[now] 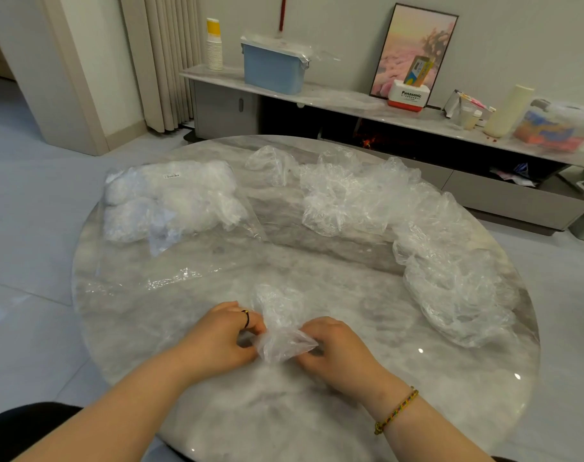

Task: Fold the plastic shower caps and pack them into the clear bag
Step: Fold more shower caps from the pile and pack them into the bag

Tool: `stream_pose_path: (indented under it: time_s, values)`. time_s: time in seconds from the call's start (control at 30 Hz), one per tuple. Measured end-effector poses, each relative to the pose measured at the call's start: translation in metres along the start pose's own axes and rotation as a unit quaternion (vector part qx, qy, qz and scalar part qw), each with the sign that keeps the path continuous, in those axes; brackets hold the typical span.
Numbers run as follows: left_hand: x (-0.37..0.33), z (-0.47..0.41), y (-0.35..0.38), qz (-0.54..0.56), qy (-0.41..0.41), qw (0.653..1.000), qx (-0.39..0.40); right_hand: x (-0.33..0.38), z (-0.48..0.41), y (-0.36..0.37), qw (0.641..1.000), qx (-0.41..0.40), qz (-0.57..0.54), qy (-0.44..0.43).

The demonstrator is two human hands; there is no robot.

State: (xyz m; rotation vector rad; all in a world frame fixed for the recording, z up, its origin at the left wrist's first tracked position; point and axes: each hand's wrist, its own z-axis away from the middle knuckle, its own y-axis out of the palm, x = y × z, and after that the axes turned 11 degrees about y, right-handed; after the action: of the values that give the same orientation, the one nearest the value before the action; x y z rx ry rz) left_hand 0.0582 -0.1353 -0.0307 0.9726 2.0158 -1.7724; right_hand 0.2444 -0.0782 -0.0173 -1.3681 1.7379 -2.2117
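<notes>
Thin, crinkled clear plastic shower caps (367,195) lie on a glossy, smooth marble-look table (217,405).

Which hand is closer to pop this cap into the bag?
Probably the left hand: the clear bag lies on that side of the table. The right hand, also gripping the shower cap, would have to reach across.

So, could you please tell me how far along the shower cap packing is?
Partly done. The clear bag at the far left already holds a white bundle of caps. The left hand and right hand are gripping one cap mid-fold. A long heap of loose caps along the right waits to be folded.
</notes>
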Motion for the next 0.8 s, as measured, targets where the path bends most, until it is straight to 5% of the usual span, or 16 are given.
stream_pose_path:
  time_s: [0.3, 0.43, 0.5, 0.6, 0.7, 0.8]
  values:
    - [-0.017, -0.013, 0.013, 0.012, -0.155, 0.978, -0.137, 0.008, -0.012, 0.004, 0.965, -0.029, -0.099, 0.24]
    - [-0.017, -0.018, 0.02, 0.019, -0.208, 0.958, -0.198, 0.014, -0.02, 0.012, 0.955, -0.079, -0.046, 0.281]
    - [-0.013, -0.016, 0.024, -0.04, -0.163, 0.952, -0.257, 0.019, -0.023, 0.013, 0.951, -0.096, 0.005, 0.293]
    - [-0.004, -0.014, 0.029, -0.188, 0.038, 0.924, -0.331, 0.02, -0.026, 0.014, 0.948, -0.101, 0.021, 0.302]
    - [-0.002, -0.017, 0.036, -0.219, 0.17, 0.923, -0.269, 0.017, -0.027, 0.016, 0.949, -0.104, 0.018, 0.298]
    - [-0.002, -0.02, 0.044, -0.264, 0.149, 0.941, -0.147, 0.015, -0.026, 0.018, 0.952, -0.109, 0.022, 0.284]
